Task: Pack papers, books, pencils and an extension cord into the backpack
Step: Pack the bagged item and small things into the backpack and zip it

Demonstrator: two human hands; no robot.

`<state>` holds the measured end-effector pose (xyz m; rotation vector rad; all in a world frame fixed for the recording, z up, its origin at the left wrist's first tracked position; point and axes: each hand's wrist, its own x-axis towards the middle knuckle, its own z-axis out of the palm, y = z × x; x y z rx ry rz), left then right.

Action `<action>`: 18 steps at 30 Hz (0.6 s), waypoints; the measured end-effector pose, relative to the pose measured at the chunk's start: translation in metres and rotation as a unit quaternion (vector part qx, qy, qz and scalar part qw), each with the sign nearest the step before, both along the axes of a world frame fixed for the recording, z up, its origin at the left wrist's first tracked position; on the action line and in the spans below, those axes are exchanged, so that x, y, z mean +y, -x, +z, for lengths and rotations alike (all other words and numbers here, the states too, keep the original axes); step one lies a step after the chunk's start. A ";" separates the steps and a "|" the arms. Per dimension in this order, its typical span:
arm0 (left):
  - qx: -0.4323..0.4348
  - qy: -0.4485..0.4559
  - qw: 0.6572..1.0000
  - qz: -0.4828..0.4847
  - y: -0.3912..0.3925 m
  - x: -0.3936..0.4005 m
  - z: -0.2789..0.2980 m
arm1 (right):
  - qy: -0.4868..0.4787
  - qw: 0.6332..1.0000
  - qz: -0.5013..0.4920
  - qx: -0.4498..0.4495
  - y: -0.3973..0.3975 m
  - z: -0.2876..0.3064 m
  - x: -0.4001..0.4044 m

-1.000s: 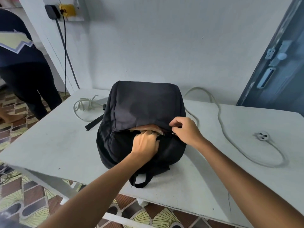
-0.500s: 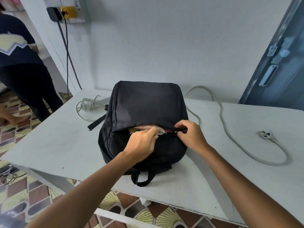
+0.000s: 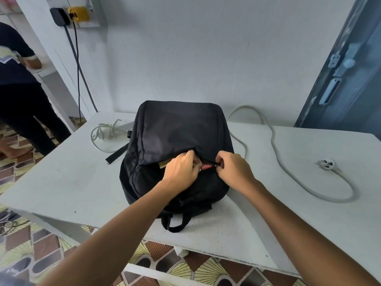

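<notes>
Backpack (image 3: 181,141) — black, lying flat at the middle of the surface (image 3: 61,178), carry loop toward the near edge. The top opening is partly unzipped; a tan edge and a red item show in the gap.

Left hand (image 3: 181,172) — fingers curled into the opening, holding the front flap's edge; a second ago it sat lower, knuckles bunched against the contents, and it has since lifted to the flap.

Right hand (image 3: 233,170) — grip pinched tight on the zipper pull at the right end of the opening; the pinch is unchanged from the earlier frames, though the gap beside it now shows red.

Extension cord (image 3: 276,153) — white, outside the bag; it loops from behind the backpack across the right of the surface to a round plug (image 3: 327,164), with a bundled length left of the bag.

Surface — pale, scuffed, set against a white wall.

Room — patterned tile floor, dark door at right, wall socket with a yellow plug upper left, a second person standing at far left.
</notes>
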<state>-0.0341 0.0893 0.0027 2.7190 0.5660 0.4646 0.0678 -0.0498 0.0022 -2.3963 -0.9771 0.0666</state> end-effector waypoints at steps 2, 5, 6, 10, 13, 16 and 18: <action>0.035 -0.014 0.999 0.024 -0.003 -0.003 0.008 | -0.035 0.999 0.004 0.021 0.001 0.006 0.001; 0.099 -0.066 0.992 0.031 -0.004 -0.013 0.027 | -0.108 0.992 0.025 0.059 0.005 0.015 0.002; 0.085 -0.061 0.994 0.012 -0.003 -0.017 0.033 | -0.133 0.987 0.025 0.084 0.004 0.017 0.001; -0.016 -0.019 0.995 -0.098 0.002 -0.034 0.040 | -0.224 0.959 0.008 0.173 -0.001 0.021 -0.008; -0.015 -0.037 0.995 -0.093 -0.004 -0.041 0.032 | -0.249 0.955 -0.001 0.161 0.000 0.022 -0.012; -0.045 -0.056 0.996 -0.061 -0.014 -0.043 0.023 | -0.245 0.959 0.000 0.141 0.004 0.024 -0.014; -0.063 -0.052 0.995 -0.057 -0.018 -0.043 0.019 | -0.234 0.964 0.009 0.125 0.004 0.023 -0.016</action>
